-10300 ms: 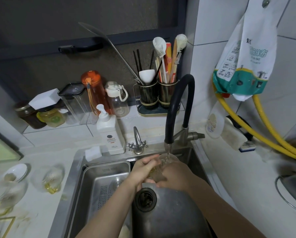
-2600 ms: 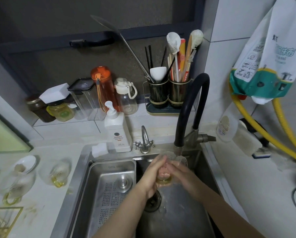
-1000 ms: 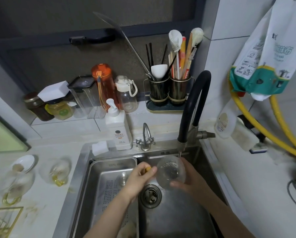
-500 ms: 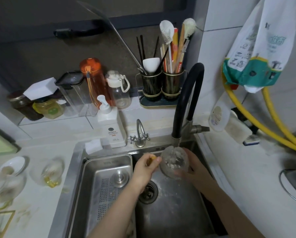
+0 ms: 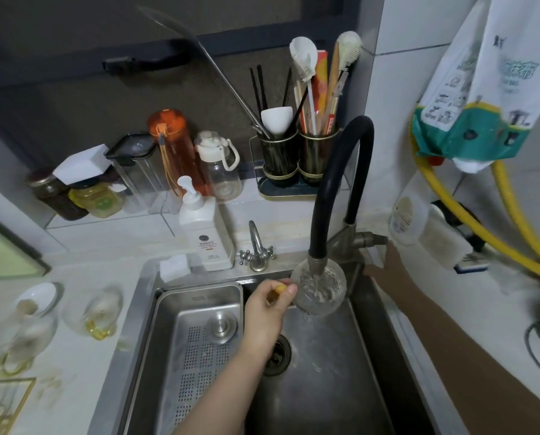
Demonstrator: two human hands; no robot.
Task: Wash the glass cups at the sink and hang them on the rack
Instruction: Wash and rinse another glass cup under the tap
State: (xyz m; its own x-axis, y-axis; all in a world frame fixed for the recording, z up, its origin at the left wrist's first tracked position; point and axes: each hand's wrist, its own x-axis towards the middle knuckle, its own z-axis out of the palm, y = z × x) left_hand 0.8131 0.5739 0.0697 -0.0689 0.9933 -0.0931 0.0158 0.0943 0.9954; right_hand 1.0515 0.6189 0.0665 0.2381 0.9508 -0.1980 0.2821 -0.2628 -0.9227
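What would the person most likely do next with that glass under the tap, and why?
Probably shut the water off. The left hand pinches the glass cup by its yellow handle under the faucet spout, water running into it, while the right hand reaches toward the faucet lever.

The left hand reaches forward from the lower middle on a bare forearm, its fingers curled, thumb and forefinger pinching in a tight grip. The right hand stretches far ahead along the right side (its fingers mostly hidden), forearm bare.
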